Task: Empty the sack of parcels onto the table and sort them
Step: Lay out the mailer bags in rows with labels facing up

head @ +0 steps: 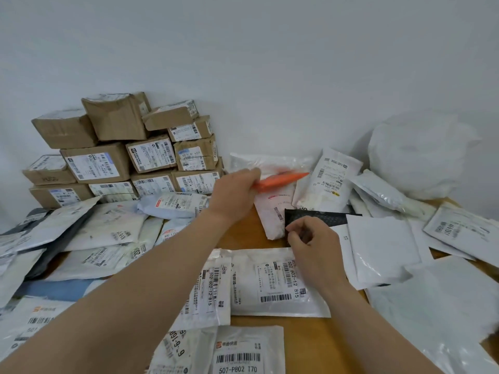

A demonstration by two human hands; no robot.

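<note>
Along the left edge of the wooden desk (305, 344) lies a heap of grey, white and blue soft mailers (81, 238), overlapping one another. Behind them, in the far left corner against the wall, stands a stack of brown cardboard boxes (121, 157) with printed labels.

My left grip (235, 193) reaches out over the middle of the desk, fingers curled round one end of a thin orange packet (280, 180). The packet is blurred and held above a translucent white plastic bag (270, 161) near the far edge.

In front of me, towards the near edge, two white labelled plastic mailers (270, 282) lie flat, side by side and overlapping.

My right grip (316, 244) hovers just beyond them, thumb and forefinger pinched on the near left corner of a black dotted bubble mailer (324, 215), which rests on other white parcels.

To the right, plain white flat mailers (383, 247) spread to the right edge. In the far right corner, against the wall, sits a bulging white plastic sack (415, 157).
</note>
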